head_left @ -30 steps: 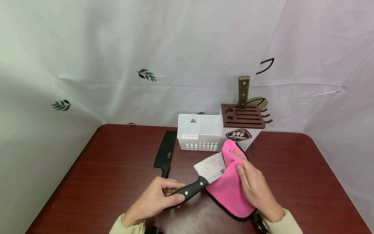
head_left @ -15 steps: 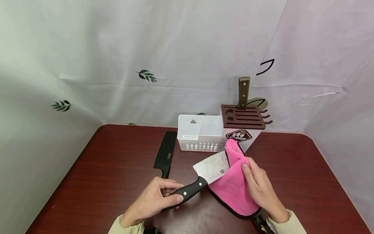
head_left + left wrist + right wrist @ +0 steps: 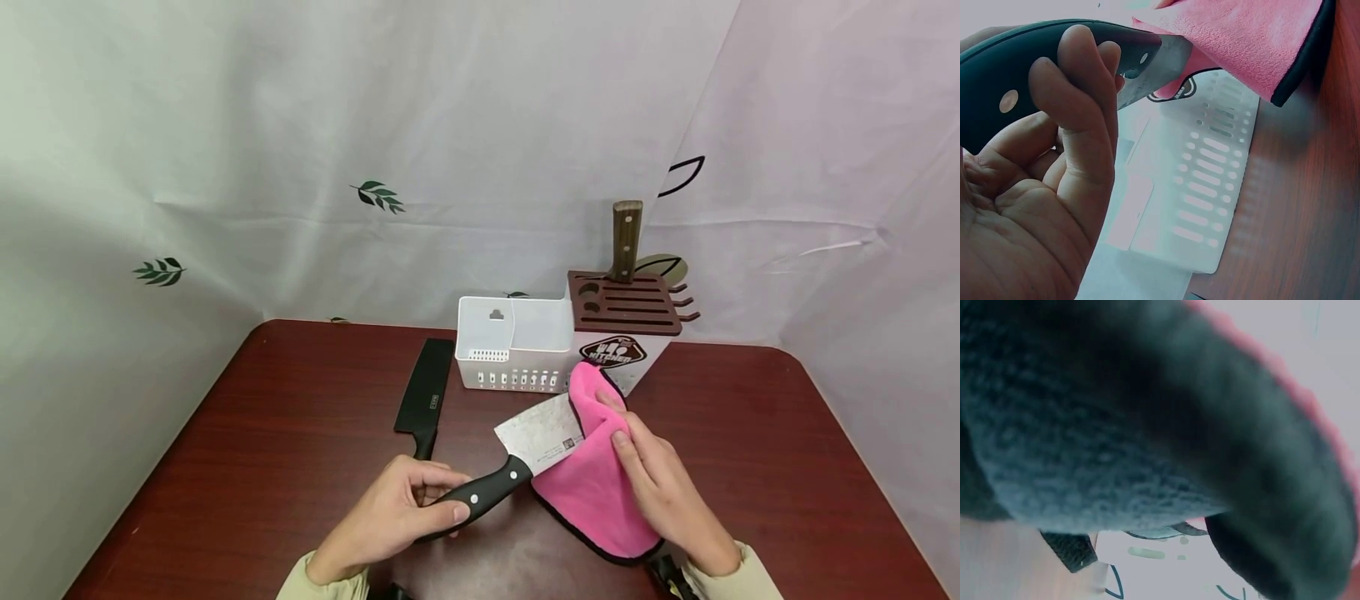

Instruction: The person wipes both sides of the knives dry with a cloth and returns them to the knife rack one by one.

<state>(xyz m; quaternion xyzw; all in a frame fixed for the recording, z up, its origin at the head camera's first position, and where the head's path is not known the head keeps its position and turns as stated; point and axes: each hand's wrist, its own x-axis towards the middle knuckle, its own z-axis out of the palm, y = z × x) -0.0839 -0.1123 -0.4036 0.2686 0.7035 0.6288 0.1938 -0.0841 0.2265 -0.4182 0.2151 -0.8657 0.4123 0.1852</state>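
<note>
My left hand (image 3: 401,508) grips the black riveted handle of a cleaver (image 3: 538,432), thumb on top. The left wrist view shows the fingers curled round that handle (image 3: 1004,81). The blade points up and right, its far end covered by a pink cloth (image 3: 592,492) with black edging. My right hand (image 3: 663,483) holds the cloth over the blade, thumb on the near side; some fingertips are hidden in the folds. In the right wrist view the cloth's dark grey underside (image 3: 1085,462) fills most of the picture. A black knife (image 3: 426,392) lies on the table left of the cleaver.
A white knife holder (image 3: 517,367) with a slotted brown top (image 3: 626,312) stands at the table's back. One wooden-handled knife (image 3: 626,242) stands in a slot. Brown hooks (image 3: 686,304) stick out at its right. A pale curtain (image 3: 480,125) hangs behind the reddish-brown table (image 3: 300,417).
My right hand slid the cloth right toward the blade's far end, baring more steel, then came back left over it. The left hand and cleaver have hardly moved.
</note>
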